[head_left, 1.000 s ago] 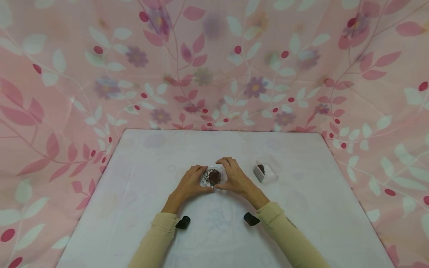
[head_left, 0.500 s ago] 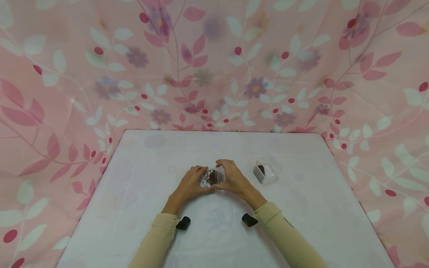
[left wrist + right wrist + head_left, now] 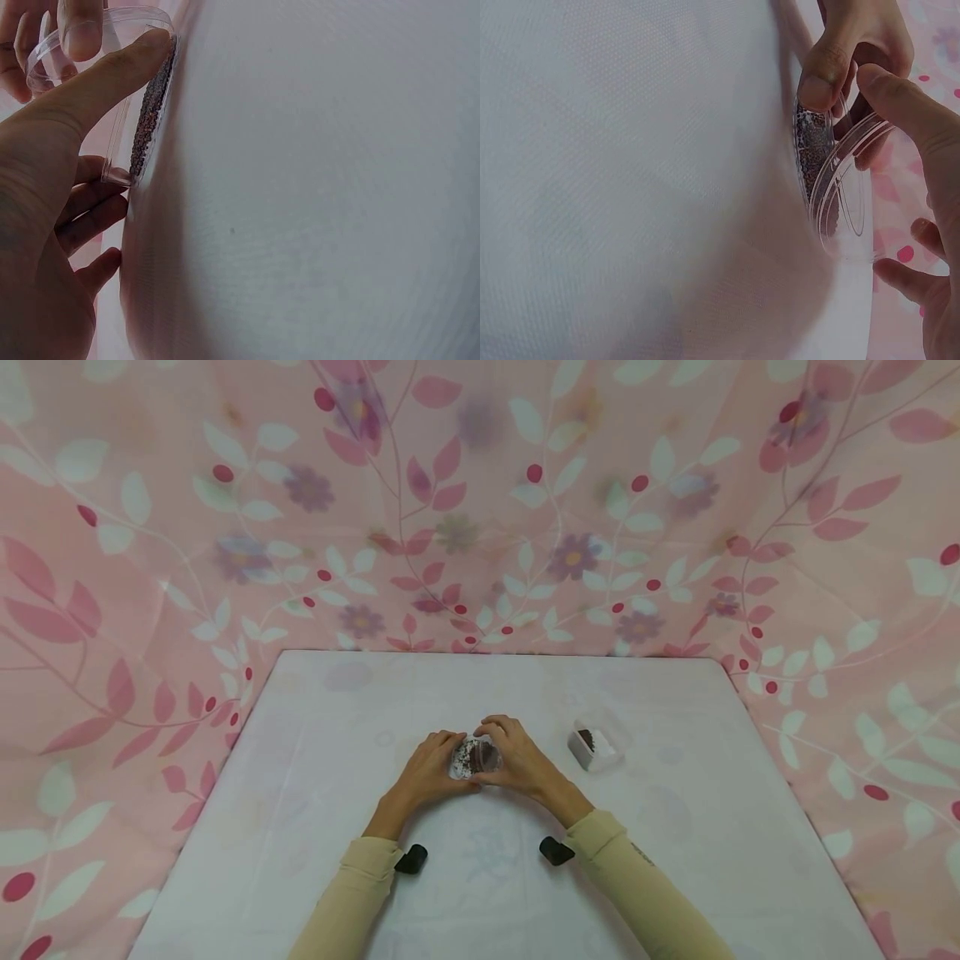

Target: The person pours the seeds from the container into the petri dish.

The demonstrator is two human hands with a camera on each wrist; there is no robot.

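Near the middle of the table sits a clear plastic box (image 3: 465, 763) with dark brown granules and white showing inside. My left hand (image 3: 427, 770) grips it from the left, thumb over the near rim and fingers on the far side. From the right, my right hand (image 3: 527, 767) holds a clear rounded lid (image 3: 838, 169) between thumb and fingers. The lid is tilted over the right part of the box, one edge low against it. In the left wrist view the granules (image 3: 152, 112) form a layer along the box bottom. Whether lid and box are joined is hidden.
A second small clear box (image 3: 582, 747), with dark granules and white inside, stands open to the right, its clear flap (image 3: 609, 742) beside it. White cloth covers the table (image 3: 360, 693). A pink floral curtain (image 3: 480, 527) hangs behind and at both sides.
The lid has tipped left, from beside the box to leaning over its right part. My right hand has shifted slightly left with it; my left hand stays in place.
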